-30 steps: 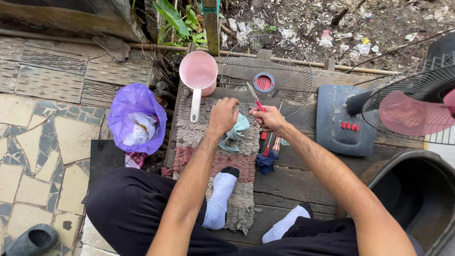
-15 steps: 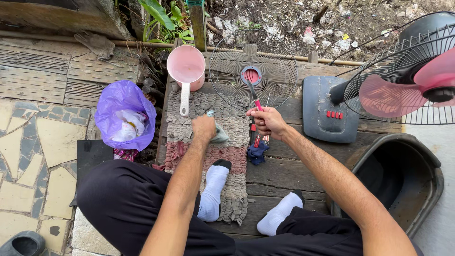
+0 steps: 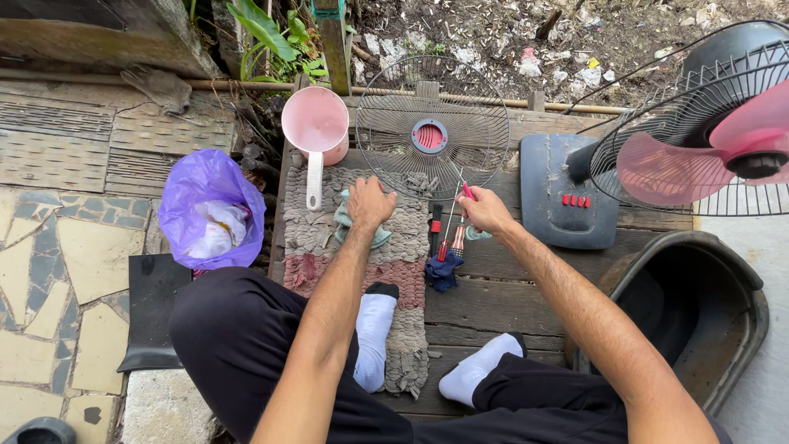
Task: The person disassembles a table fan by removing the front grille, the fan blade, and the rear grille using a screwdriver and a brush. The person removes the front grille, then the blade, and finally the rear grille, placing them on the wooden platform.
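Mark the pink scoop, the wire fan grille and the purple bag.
pink scoop (image 3: 316,123): head view, inside of the bowl.
wire fan grille (image 3: 430,136): head view, red centre hub.
purple bag (image 3: 197,177): head view, upper plastic fold.

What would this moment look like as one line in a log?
left hand: pressing pale green cloth on woven rug | right hand: gripping red-handled tool | wire fan guard: lying flat ahead

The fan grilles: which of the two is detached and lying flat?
The round wire grille with the red centre ring, flat on the wooden boards beyond both hands. The other grille is mounted on the fan, behind its pink blades.
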